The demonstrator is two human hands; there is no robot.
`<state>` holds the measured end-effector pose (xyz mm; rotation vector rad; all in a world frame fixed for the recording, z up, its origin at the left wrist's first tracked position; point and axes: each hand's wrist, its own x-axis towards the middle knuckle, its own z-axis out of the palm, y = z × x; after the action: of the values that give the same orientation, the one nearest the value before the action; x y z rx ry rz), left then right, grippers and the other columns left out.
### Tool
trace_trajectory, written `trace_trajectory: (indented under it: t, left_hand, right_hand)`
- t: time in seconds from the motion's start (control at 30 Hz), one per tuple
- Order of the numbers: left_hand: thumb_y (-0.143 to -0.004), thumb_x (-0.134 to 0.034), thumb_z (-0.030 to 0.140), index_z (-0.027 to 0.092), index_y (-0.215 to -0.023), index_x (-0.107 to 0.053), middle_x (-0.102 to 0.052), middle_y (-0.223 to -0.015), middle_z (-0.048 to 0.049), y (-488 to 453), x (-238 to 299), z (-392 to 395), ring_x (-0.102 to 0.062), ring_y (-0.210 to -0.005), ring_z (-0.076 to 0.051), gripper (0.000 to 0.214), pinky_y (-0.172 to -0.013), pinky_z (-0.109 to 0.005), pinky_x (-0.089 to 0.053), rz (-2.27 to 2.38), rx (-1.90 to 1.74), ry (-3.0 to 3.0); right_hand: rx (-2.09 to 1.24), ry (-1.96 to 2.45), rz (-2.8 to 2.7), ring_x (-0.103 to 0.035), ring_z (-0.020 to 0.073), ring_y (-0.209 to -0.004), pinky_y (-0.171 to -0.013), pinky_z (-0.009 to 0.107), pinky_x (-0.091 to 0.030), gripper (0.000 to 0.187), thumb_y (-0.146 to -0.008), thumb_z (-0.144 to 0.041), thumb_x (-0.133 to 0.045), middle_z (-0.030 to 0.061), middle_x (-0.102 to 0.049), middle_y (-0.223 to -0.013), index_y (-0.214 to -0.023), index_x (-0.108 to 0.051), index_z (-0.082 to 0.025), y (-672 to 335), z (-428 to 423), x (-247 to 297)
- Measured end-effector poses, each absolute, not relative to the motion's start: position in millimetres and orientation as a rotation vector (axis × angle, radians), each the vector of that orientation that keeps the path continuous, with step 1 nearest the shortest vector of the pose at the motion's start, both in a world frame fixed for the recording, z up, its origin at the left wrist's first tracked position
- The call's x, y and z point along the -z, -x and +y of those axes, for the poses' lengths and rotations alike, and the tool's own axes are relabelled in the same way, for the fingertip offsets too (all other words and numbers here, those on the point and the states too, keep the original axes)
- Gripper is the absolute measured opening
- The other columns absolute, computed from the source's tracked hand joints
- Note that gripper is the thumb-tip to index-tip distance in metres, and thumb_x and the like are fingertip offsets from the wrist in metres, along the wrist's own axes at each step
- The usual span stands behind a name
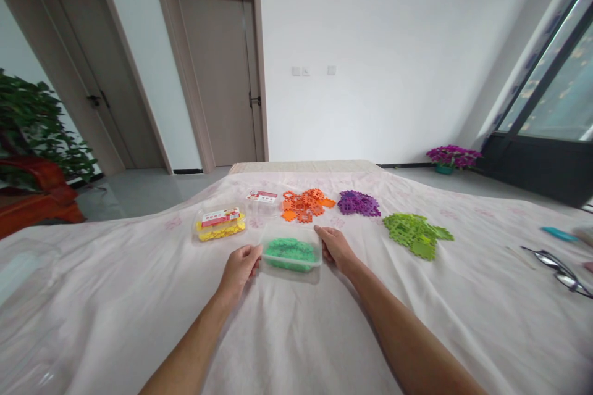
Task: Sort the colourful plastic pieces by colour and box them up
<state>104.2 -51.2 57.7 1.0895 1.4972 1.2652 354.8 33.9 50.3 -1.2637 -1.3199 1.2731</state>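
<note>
A clear plastic container (291, 266) with green notched pieces (291, 253) inside is held between my two hands. My left hand (241, 265) pinches its left rim, and my right hand (334, 245) grips the right rim near the far corner. Behind it lies a loose pile of orange pieces (306, 205). A purple pile (358, 202) and a lime-green pile (415, 233) spread out to the right. To the left sits a labelled clear container (220, 217) with yellow pieces in it. Another clear labelled container or lid (262, 197) is next to the orange pile.
A pale floral cloth (287, 339) covers the wide surface, with soft wrinkles. Eyeglasses (558, 268) and a blue item (559, 234) lie at the far right. Transparent plastic (28, 271) rests at the left edge. Purple flowers (453, 157) stand on the floor beyond.
</note>
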Motion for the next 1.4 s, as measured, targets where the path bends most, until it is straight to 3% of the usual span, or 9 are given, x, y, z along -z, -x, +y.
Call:
trace_trajectory:
  t: [0.17,0.33,0.43,0.53,0.67,0.83,1.03,1.4]
  left_hand:
    - [-0.079,-0.052,0.07,0.019,-0.09,-0.061,-0.066,-0.085,-0.0048,-103.8,-50.1,-51.2,-0.063,-0.066,-0.016,0.053,-0.046,-0.021,-0.04,1.586,-1.195,-1.218]
    - [-0.086,-0.042,0.069,0.019,-0.101,-0.065,-0.069,-0.078,-0.0062,-108.8,-48.8,-52.5,-0.067,-0.078,-0.022,0.057,-0.055,-0.025,-0.047,1.661,-1.085,-1.364]
    - [-0.089,-0.042,0.065,0.019,-0.119,-0.063,-0.071,-0.085,-0.0081,-111.0,-50.4,-54.3,-0.068,-0.082,-0.024,0.06,-0.057,-0.027,-0.049,1.632,-1.107,-1.364]
    - [-0.091,-0.045,0.06,0.02,-0.136,-0.055,-0.071,-0.11,-0.0118,-113.1,-55.1,-56.4,-0.069,-0.09,-0.024,0.061,-0.057,-0.026,-0.05,1.53,-1.161,-1.319]
    - [-0.09,-0.054,0.05,0.028,-0.144,-0.046,-0.062,-0.134,-0.0098,-116.2,-63.2,-56.9,-0.071,-0.089,-0.02,0.058,-0.063,-0.026,-0.054,1.318,-1.192,-1.123]
    - [-0.091,-0.055,0.036,0.022,-0.134,-0.052,-0.069,-0.117,-0.0106,-112.8,-67.6,-50.6,-0.071,-0.069,-0.015,0.046,-0.055,-0.023,-0.053,1.296,-1.3,-0.737]
    - [-0.092,-0.051,0.032,0.015,-0.123,-0.057,-0.073,-0.103,-0.0098,-72.3,-73.7,-43.8,-0.071,-0.06,-0.015,0.035,-0.046,-0.022,-0.051,1.412,-1.373,-0.652]
    - [-0.091,-0.056,0.021,0.012,-0.121,-0.058,-0.075,-0.094,-0.0109,19.0,-87.5,-60.4,-0.073,-0.065,-0.02,0.031,-0.061,-0.03,-0.062,1.509,-1.246,-0.576]
  right_hand:
    - [-1.277,1.291,-1.341,-0.042,0.0079,-0.035,-0.034,0.019,-0.03,0.046,-0.085,-0.063,-0.051,-0.0051,-0.048,-0.046,-0.065,-0.045,-0.022,-355.5,32.6,-49.2]
    - [-1.276,1.266,-1.373,-0.043,0.0086,-0.035,-0.033,0.019,-0.032,0.038,-0.083,-0.054,-0.055,-0.005,-0.049,-0.047,-0.065,-0.047,-0.021,-355.4,33.5,-47.8]
    - [-1.247,1.24,-1.353,-0.044,0.0091,-0.035,-0.033,0.02,-0.033,0.037,-0.083,-0.052,-0.056,-0.0055,-0.048,-0.046,-0.064,-0.046,-0.022,-354.6,32.6,-45.4]
    - [-1.208,1.186,-1.347,-0.044,0.0092,-0.035,-0.034,0.02,-0.033,0.04,-0.083,-0.055,-0.057,-0.0061,-0.047,-0.045,-0.063,-0.043,-0.022,-355.0,31.9,-42.7]
    - [-1.227,1.11,-1.383,-0.046,0.0096,-0.038,-0.038,0.021,-0.036,0.047,-0.085,-0.061,-0.057,-0.0048,-0.049,-0.047,-0.063,-0.045,-0.022,-356.0,30.5,-42.7]
    - [-1.3,0.987,-1.422,-0.058,0.0128,-0.053,-0.044,0.021,-0.043,0.054,-0.089,-0.069,-0.046,0.003,-0.063,-0.064,-0.077,-0.059,-0.018,-355.0,27.5,-45.3]
    - [-1.302,1.069,-1.405,-0.056,0.0114,-0.055,-0.043,0.021,-0.044,0.043,-0.085,-0.06,-0.056,0.0028,-0.064,-0.069,-0.082,-0.061,-0.017,-353.8,29.7,-43.5]
    - [-1.252,1.148,-1.45,-0.054,0.0095,-0.051,-0.041,0.019,-0.042,0.028,-0.083,-0.044,-0.054,0.0015,-0.063,-0.067,-0.08,-0.061,-0.017,-351.0,34.5,-40.2]
